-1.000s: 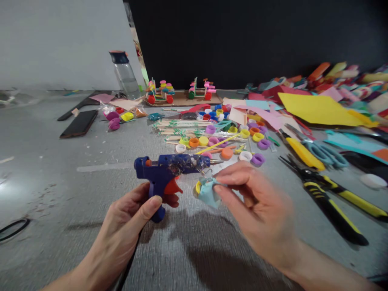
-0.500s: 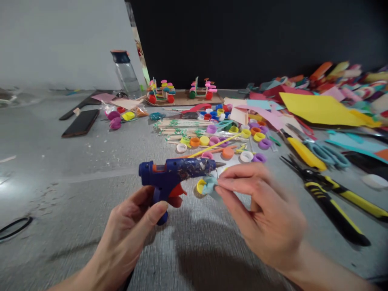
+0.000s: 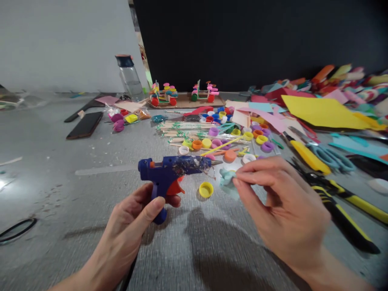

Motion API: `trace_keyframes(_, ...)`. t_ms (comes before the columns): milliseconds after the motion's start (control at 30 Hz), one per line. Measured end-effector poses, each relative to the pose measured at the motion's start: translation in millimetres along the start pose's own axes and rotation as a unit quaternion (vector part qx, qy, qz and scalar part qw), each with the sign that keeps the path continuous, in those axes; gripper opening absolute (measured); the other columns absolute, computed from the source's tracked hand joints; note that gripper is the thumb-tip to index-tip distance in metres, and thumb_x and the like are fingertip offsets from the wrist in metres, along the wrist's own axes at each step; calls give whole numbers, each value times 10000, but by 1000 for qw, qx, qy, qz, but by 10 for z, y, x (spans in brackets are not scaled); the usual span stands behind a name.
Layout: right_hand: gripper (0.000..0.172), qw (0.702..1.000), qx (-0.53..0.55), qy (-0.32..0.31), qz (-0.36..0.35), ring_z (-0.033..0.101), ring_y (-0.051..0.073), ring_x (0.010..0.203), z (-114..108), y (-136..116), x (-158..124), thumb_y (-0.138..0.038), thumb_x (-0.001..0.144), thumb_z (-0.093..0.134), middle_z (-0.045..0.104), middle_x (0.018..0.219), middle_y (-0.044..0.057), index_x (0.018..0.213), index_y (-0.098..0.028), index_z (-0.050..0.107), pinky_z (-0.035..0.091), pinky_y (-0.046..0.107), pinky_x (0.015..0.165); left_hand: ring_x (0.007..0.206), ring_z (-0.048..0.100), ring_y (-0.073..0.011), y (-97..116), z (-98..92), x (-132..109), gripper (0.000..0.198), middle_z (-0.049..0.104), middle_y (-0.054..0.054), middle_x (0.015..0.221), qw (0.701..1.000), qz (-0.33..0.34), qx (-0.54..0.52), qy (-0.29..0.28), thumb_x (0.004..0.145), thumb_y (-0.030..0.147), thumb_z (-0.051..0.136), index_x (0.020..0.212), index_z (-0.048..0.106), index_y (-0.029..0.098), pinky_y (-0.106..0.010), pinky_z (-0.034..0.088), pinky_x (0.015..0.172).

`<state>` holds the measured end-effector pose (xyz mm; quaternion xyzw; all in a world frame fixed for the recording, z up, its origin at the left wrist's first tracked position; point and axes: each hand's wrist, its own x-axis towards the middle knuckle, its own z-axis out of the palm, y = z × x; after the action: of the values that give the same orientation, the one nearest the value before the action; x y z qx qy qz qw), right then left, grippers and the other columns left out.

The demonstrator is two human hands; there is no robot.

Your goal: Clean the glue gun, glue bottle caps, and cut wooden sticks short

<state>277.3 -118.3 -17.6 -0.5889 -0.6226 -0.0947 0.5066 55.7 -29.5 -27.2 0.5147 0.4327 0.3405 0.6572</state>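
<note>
My left hand (image 3: 135,220) is closed round the handle of a blue hot glue gun (image 3: 174,167), its metal nozzle pointing right. The orange trigger sticks out ahead of my fingers, and dried glue strings cling to the barrel. Between the thumb and fingertips of my right hand (image 3: 281,206) is a small crumpled light blue piece (image 3: 226,178), perhaps paper or foam, just right of the nozzle and apart from it. A yellow bottle cap (image 3: 206,189) lies open side up on the table below the nozzle.
Pliers (image 3: 339,202), a yellow cutter (image 3: 309,157) and blue scissors (image 3: 333,157) lie at right, near coloured sheets (image 3: 330,112). Several caps and wrapped sticks (image 3: 184,129) spread across the middle. A phone (image 3: 85,125), a water bottle (image 3: 131,79) and two small model cars (image 3: 163,95) stand farther back.
My right hand has moved right with the light blue piece, away from the nozzle and the yellow cap, which now shows fully. The glue gun stays in my left hand, nearly in place.
</note>
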Motion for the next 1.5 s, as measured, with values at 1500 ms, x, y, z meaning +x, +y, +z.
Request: trace_keyframes(1500, 176, 862, 367, -107, 334, 499, 111, 618, 251, -132, -13, -341, 859, 701, 597, 713, -23, 755, -217, 631, 440, 234, 549, 675, 643, -136, -81, -23, -56, 169, 793, -3, 841, 999, 12, 20, -23, 821, 427, 778, 875, 804, 268, -175, 500, 615)
